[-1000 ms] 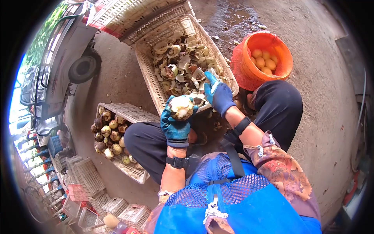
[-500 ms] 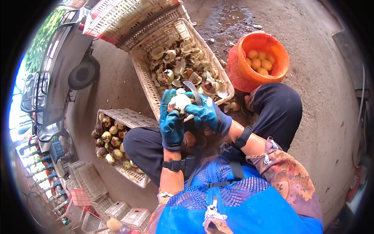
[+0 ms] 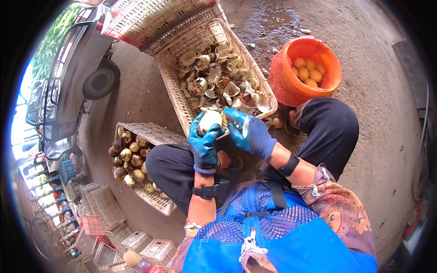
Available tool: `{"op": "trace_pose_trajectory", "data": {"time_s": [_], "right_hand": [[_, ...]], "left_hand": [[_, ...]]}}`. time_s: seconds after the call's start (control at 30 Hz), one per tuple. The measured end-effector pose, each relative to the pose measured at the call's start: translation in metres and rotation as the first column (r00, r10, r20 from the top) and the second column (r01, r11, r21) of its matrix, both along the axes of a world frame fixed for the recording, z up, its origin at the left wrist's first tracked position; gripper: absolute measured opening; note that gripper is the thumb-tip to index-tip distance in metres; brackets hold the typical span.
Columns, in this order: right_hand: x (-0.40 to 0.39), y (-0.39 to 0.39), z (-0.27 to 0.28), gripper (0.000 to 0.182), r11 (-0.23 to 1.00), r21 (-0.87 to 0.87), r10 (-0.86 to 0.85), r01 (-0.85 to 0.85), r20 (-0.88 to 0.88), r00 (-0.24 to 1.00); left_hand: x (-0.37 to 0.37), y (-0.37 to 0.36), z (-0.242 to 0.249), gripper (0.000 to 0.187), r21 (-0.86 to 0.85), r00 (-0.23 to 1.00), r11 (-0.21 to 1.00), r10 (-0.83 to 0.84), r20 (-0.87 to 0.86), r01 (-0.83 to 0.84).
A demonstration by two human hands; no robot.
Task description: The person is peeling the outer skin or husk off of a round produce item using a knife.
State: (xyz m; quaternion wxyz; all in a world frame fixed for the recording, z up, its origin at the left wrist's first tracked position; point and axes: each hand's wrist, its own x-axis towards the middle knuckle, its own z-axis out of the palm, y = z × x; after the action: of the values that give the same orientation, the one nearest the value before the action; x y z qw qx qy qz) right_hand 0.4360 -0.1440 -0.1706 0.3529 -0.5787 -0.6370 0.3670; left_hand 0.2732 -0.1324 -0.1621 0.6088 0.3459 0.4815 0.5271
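My left hand [image 3: 203, 145], in a blue-green glove, is wrapped around a round, partly peeled fruit [image 3: 210, 123] with pale flesh and a dark brown patch. My right hand [image 3: 243, 134], gloved the same way, is closed just beside the fruit. A pale sliver of the curved knife [image 3: 246, 127] shows at that hand; its handle is hidden in the glove. Beneath and beyond both hands stands a dirty white crate [image 3: 169, 86] holding peelings [image 3: 214, 75] and scraps.
To the right, an orange mesh-covered bucket [image 3: 284, 82] contains several smooth yellow-orange fruits [image 3: 304, 73]. A tipped crate [image 3: 157, 132] on the left holds brown-and-yellow unpeeled fruits [image 3: 129, 152]. A parked vehicle [image 3: 73, 68] and stacked crates [image 3: 107, 207] stand farther left.
The right hand has turned, and the knife blade that stood out above the fruit is now mostly out of sight. More pale flesh faces up on the fruit.
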Motion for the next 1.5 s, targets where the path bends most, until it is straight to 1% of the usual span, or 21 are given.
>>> {"op": "trace_pose_trajectory", "data": {"time_s": [0.07,0.2,0.3,0.4,0.43,0.47,0.5,0.53,0.57,0.67,0.7,0.77,0.87,0.97,1.07,1.1,1.3,1.37,1.4,1.43,1.5], "right_hand": [[-0.002,-0.004,-0.004,0.046,0.994,0.096,0.04,-0.057,0.17,0.985],[-0.006,-0.008,-0.003,0.047,0.998,0.021,0.049,-0.057,0.279,0.959],[-0.002,0.0,0.001,0.047,0.965,-0.251,0.189,-0.083,0.438,0.879],[0.004,0.014,-0.038,0.044,0.919,-0.353,0.286,-0.176,0.289,0.914],[-0.002,0.014,-0.046,0.03,0.964,-0.267,0.071,-0.015,0.201,0.977],[0.0,0.014,-0.054,0.029,0.947,-0.321,-0.019,0.007,-0.035,0.999],[0.002,0.014,-0.049,0.029,0.926,-0.378,-0.12,0.012,-0.264,0.957],[0.004,0.016,-0.036,0.029,0.901,-0.434,-0.228,0.002,-0.469,0.853],[0.009,0.016,-0.021,0.034,0.846,-0.522,-0.306,-0.107,-0.641,0.704],[0.015,0.02,-0.004,0.045,0.853,-0.42,-0.169,-0.311,-0.786,0.595],[0.006,0.019,0.009,0.046,0.886,-0.39,-0.229,-0.25,-0.838,0.495],[0.01,0.018,0.01,0.042,0.879,-0.365,-0.192,-0.308,-0.861,0.472],[0.015,0.018,0.022,0.045,0.863,-0.376,-0.233,-0.338,-0.889,0.393],[0.011,0.017,0.012,0.051,0.887,-0.364,-0.245,-0.285,-0.893,0.378],[0.007,0.012,0.004,0.054,0.899,-0.364,-0.252,-0.242,-0.884,0.393],[0.005,0.01,0.005,0.055,0.903,-0.358,-0.246,-0.238,-0.884,0.397],[-0.001,0.011,0.015,0.062,0.931,-0.316,-0.206,-0.185,-0.869,0.45],[0.001,0.018,0.009,0.06,0.904,-0.288,-0.107,-0.317,-0.869,0.484],[0.002,0.019,0.005,0.059,0.883,-0.275,-0.056,-0.38,-0.867,0.496],[-0.002,0.018,0.003,0.046,0.894,-0.286,-0.136,-0.345,-0.906,0.4],[-0.003,0.02,0.001,0.043,0.919,-0.294,-0.175,-0.262,-0.901,0.397]], "left_hand": [[-0.001,0.0,-0.003,0.056,0.033,0.997,0.999,0.009,-0.081,-0.007],[-0.001,-0.002,-0.011,0.052,0.156,0.972,0.987,0.081,-0.219,-0.047],[-0.003,-0.004,-0.023,0.05,0.15,0.981,0.985,0.107,-0.162,-0.082],[0.012,-0.004,-0.003,0.051,0.094,0.986,0.991,0.086,0.141,-0.1],[0.011,-0.003,-0.01,0.056,0.103,0.981,0.989,0.09,0.17,-0.109],[0.008,-0.002,-0.017,0.058,0.126,0.984,0.987,0.083,0.155,-0.103],[0.004,0.0,-0.023,0.06,0.149,0.987,0.984,0.076,0.139,-0.097],[0.004,0.002,-0.022,0.062,0.17,0.99,0.981,0.07,0.122,-0.09],[0.004,0.001,-0.021,0.066,0.176,0.995,0.982,0.053,0.09,-0.068],[0.011,0.001,-0.005,0.077,0.234,0.999,0.972,-0.023,-0.049,0.034],[0.011,0.002,-0.004,0.08,0.28,0.99,0.956,-0.059,-0.125,0.092],[0.011,0.001,-0.003,0.087,0.32,0.961,0.934,-0.073,-0.268,0.16],[0.01,0.003,-0.006,0.084,0.252,0.961,0.952,-0.109,-0.253,0.174],[0.011,0.001,0.003,0.07,0.145,0.976,0.976,-0.136,-0.172,0.161],[0.011,0.002,-0.003,0.065,-0.051,0.948,0.998,-0.012,0.318,0.03],[0.008,-0.001,-0.003,0.057,-0.083,0.919,0.996,0.008,0.395,0.027],[-0.011,0.006,-0.014,0.042,-0.121,0.919,0.99,-0.02,0.394,0.073],[-0.012,0.008,-0.014,0.038,-0.087,0.964,0.992,-0.07,0.255,0.095],[-0.009,0.008,-0.01,0.039,-0.089,0.956,0.992,-0.064,0.285,0.093],[-0.006,0.008,-0.004,0.039,-0.092,0.948,0.992,-0.057,0.313,0.09],[0.0,0.005,-0.005,0.041,-0.032,0.901,0.999,0.001,0.435,0.014]]}}
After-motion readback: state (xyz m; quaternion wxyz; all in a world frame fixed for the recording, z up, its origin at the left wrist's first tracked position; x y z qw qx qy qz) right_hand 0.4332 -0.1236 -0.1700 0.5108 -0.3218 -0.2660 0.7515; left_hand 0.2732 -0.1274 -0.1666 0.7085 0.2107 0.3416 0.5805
